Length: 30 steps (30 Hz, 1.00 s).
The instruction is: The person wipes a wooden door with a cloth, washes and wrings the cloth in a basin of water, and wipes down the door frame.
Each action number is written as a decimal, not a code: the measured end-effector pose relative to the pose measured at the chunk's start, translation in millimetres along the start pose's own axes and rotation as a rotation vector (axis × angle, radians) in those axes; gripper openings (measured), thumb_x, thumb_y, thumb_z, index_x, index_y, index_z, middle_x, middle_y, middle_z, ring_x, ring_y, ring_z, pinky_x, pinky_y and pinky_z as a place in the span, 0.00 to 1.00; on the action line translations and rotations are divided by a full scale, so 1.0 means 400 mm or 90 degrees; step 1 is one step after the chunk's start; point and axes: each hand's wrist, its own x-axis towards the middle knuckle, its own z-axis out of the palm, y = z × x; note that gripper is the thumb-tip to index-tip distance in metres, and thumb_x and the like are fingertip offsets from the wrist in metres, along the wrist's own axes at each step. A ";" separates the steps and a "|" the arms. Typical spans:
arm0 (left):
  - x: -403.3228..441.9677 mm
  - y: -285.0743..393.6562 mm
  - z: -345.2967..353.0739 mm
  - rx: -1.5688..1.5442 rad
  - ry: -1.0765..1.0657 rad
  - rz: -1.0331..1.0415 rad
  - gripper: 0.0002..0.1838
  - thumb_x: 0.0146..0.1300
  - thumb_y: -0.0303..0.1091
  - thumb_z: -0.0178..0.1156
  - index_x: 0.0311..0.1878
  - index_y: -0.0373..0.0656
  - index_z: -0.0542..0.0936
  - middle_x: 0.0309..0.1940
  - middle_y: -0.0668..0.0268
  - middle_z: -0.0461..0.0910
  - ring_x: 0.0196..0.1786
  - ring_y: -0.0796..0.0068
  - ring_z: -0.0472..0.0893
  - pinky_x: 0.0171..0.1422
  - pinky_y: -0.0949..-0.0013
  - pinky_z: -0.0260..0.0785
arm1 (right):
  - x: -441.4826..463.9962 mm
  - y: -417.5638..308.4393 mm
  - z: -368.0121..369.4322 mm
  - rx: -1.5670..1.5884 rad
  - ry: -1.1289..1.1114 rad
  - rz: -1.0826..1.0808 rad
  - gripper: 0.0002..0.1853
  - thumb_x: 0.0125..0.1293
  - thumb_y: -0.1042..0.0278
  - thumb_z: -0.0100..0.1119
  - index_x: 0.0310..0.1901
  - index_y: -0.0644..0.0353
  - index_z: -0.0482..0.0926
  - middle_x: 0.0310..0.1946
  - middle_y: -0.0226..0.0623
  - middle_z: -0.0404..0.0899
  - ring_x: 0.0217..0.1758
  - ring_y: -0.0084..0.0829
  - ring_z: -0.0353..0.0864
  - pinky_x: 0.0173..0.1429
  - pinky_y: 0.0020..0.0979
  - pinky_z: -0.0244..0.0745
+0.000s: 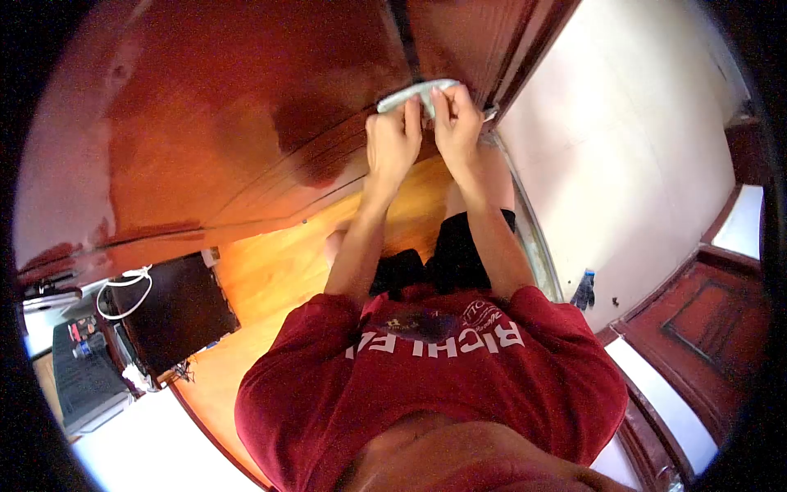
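Both hands meet over the near edge of a glossy red-brown wooden table. Between them is a pale, whitish-green folded strip that looks like cloth; its exact kind is hard to make out. My left hand is closed, pinching the strip's lower edge with thumb and fingers. Close beside it, my right hand pinches the strip near its right end. The strip is tilted, higher on the right. Part of it is hidden behind my fingers.
A pale wall rises on the right, near a dark wooden panel. A dark glove-like item lies at the wall's foot. At lower left are a dark cabinet with a white cable. Wooden flooring lies below.
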 end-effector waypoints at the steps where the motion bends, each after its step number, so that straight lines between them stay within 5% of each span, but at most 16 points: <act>1: 0.019 0.052 -0.050 0.017 0.028 -0.012 0.18 0.67 0.36 0.53 0.27 0.31 0.79 0.15 0.47 0.71 0.14 0.63 0.72 0.20 0.62 0.62 | 0.026 -0.055 0.006 -0.015 0.006 -0.076 0.05 0.62 0.72 0.60 0.33 0.62 0.75 0.30 0.44 0.80 0.32 0.42 0.82 0.35 0.34 0.75; 2: 0.039 0.093 -0.092 0.033 0.058 -0.020 0.18 0.66 0.34 0.53 0.23 0.32 0.79 0.15 0.46 0.72 0.16 0.54 0.75 0.21 0.61 0.64 | 0.046 -0.109 0.017 0.006 0.008 -0.092 0.05 0.61 0.71 0.61 0.33 0.62 0.76 0.29 0.44 0.80 0.31 0.41 0.83 0.35 0.34 0.75; 6: 0.111 0.179 -0.239 -0.001 0.273 0.068 0.21 0.67 0.35 0.56 0.19 0.32 0.76 0.07 0.59 0.63 0.12 0.82 0.62 0.17 0.70 0.56 | 0.141 -0.337 0.053 0.081 -0.074 -0.183 0.07 0.58 0.69 0.65 0.28 0.60 0.77 0.22 0.39 0.80 0.23 0.38 0.82 0.27 0.32 0.74; 8: 0.124 0.175 -0.274 -0.024 0.298 0.049 0.22 0.67 0.36 0.57 0.18 0.32 0.74 0.07 0.65 0.59 0.16 0.86 0.56 0.16 0.72 0.52 | 0.154 -0.375 0.077 0.110 -0.065 -0.216 0.09 0.57 0.68 0.66 0.26 0.60 0.75 0.20 0.37 0.79 0.20 0.36 0.80 0.24 0.32 0.72; 30: 0.116 0.172 -0.285 -0.001 0.246 0.102 0.18 0.63 0.31 0.59 0.17 0.33 0.76 0.08 0.56 0.64 0.09 0.80 0.61 0.15 0.70 0.55 | 0.131 -0.370 0.074 0.121 -0.114 -0.104 0.09 0.59 0.69 0.64 0.24 0.60 0.76 0.16 0.38 0.76 0.16 0.30 0.78 0.21 0.29 0.69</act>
